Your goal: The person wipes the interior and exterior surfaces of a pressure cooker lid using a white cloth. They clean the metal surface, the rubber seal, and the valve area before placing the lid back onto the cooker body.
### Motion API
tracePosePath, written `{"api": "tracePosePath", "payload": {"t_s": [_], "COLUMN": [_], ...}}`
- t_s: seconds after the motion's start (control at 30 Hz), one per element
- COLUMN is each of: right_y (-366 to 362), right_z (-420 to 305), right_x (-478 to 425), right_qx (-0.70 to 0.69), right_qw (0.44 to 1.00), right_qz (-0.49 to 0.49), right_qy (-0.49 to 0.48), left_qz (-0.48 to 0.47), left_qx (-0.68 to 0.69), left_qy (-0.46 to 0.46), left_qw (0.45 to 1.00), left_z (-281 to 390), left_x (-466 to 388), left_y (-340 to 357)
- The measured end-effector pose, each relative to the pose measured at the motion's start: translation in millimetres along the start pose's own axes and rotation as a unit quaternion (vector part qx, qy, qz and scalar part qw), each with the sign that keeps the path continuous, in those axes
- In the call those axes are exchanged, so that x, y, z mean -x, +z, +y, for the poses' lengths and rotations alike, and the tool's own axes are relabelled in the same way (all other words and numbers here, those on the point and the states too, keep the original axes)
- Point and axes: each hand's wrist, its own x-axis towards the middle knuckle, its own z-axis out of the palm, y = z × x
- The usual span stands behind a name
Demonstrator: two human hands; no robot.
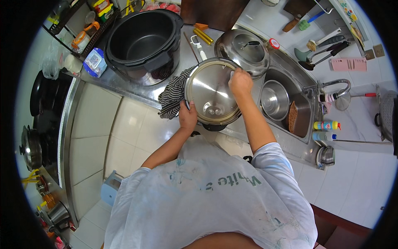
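A round steel pressure-cooker lid point(214, 90) is tilted in front of me, its inner side facing up and a pale sealing ring running around its edge. My left hand point(188, 116) grips the lower left of its rim, thumb on top. At the upper right of the rim, my right hand point(241, 81) is closed around a small white piece point(231, 74), mostly hidden by the fingers. A black-and-white striped cloth point(174, 93) hangs over the counter edge beside the lid's left side. Behind it stands the black electric pressure-cooker body point(143, 40), with nothing visible inside.
A domed steel lid point(242, 51) with a black knob lies beyond my right hand. On the right, the steel sink point(306, 112) holds a metal basin point(275, 100) and a brown scrubber point(292, 116). The faucet point(335, 85) reaches over its edge. A stove point(51, 124) is at left.
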Motion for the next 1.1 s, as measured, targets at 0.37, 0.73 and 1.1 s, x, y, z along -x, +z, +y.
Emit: {"api": "tracePosePath", "payload": {"t_s": [0.37,0.73,1.1], "right_y": [24.3,-6.6,-29.5], "right_z": [-62.7,-4.7,49.7], "right_x": [-5.7,-11.6,67.4], "right_qx": [-0.129,0.026,0.178], "right_qw": [0.958,0.964,0.952], "right_qz": [0.086,-0.031,-0.193], "right_qy": [-0.242,-0.263,-0.157], "left_qz": [-0.022,0.047,0.054], "left_qx": [-0.015,-0.004,0.033], "left_qy": [-0.004,-0.012,-0.084], "left_qw": [1.0,0.999,0.994], "left_z": [-1.8,13.3,19.2], "left_x": [2.4,6.5,1.0], "left_y": [-3.5,5.2,12.3]}}
